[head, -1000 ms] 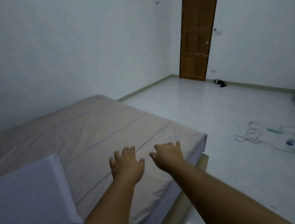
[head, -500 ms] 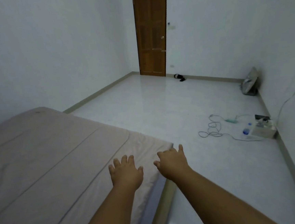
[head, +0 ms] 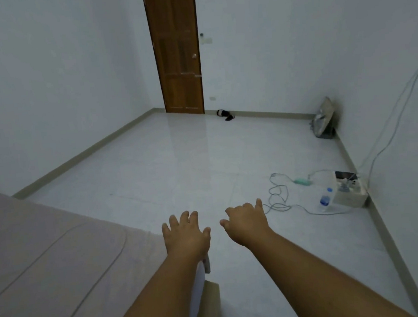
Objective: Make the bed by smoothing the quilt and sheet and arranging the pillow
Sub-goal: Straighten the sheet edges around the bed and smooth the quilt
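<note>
Both hands spread flat, left hand [head: 186, 236] over the beige quilted bed cover's [head: 60, 260] corner, right hand [head: 246, 224] beyond it above floor; smoothing step apparently, next move likely pressing along that edge.

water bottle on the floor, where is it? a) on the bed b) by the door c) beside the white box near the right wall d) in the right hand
c: the water bottle stands on the floor right beside the white box near the right wall.
</note>
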